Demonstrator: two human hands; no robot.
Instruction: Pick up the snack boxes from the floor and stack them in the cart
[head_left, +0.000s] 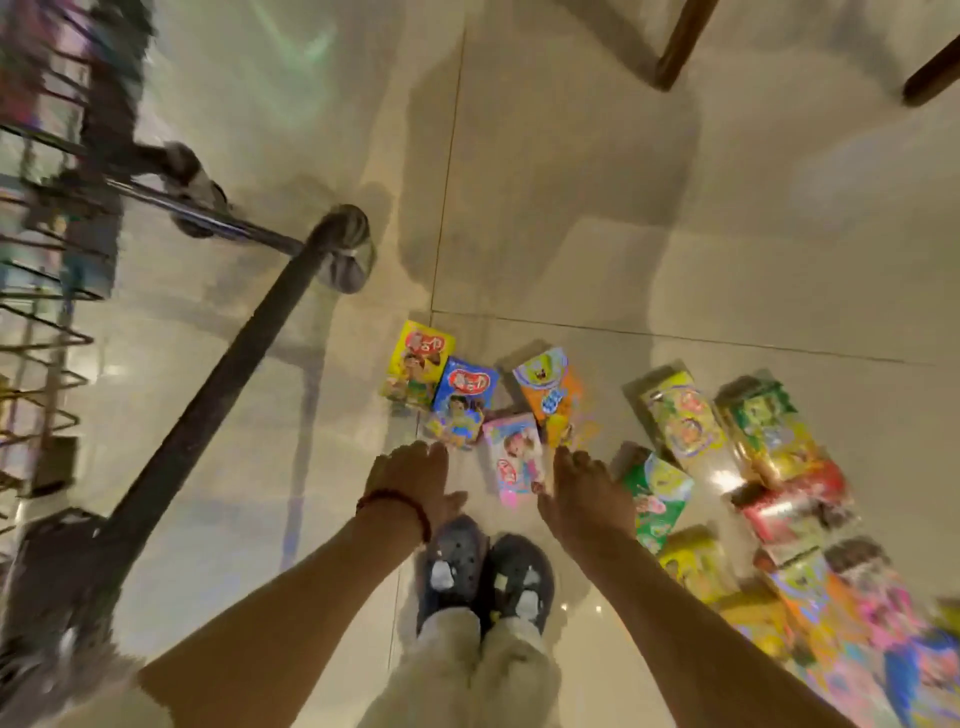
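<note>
Several colourful snack boxes lie on the tiled floor ahead of my feet: a yellow box (417, 364), a blue box (462, 400), a pink box (514, 457) and an orange box (550, 395). More boxes, among them a green one (657, 499), spread to the right. My left hand (415, 483), with a bead bracelet on the wrist, hangs open above the floor just short of the blue box. My right hand (587, 493) is open too, beside the pink box, holding nothing. The wire cart (47, 270) stands at the left, blurred.
The cart's dark handle bar (223, 374) slants across the left side, with a wheel (348, 254) near its end. My two dark shoes (488, 571) stand just behind the boxes. Two wooden furniture legs (680, 47) rise at the top right.
</note>
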